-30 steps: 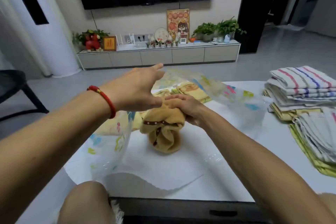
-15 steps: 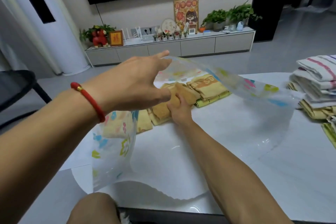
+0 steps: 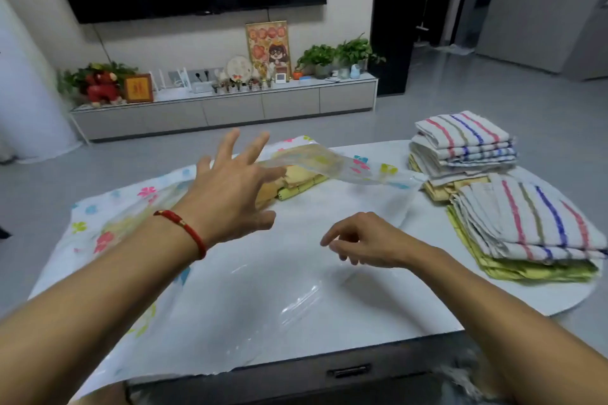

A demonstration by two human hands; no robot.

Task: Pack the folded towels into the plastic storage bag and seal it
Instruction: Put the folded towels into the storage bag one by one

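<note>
We see the clear plastic bag, printed with small flowers, lying flat across the white surface in the middle of the frame. Inside it, near its far end, sit folded tan and yellow towels, just above centre. Our left hand, with a red cord bracelet on the wrist, hovers over the bag with fingers spread wide; its thumb touches the raised upper sheet of the bag, though we cannot tell whether it grips it. Our right hand, lower and to the right of centre, hangs loosely above the bag with fingers curled down, holding nothing. At the right of the frame two stacks of folded towels wait on the surface: a far stack and a near stack, both topped with striped cloths.
</note>
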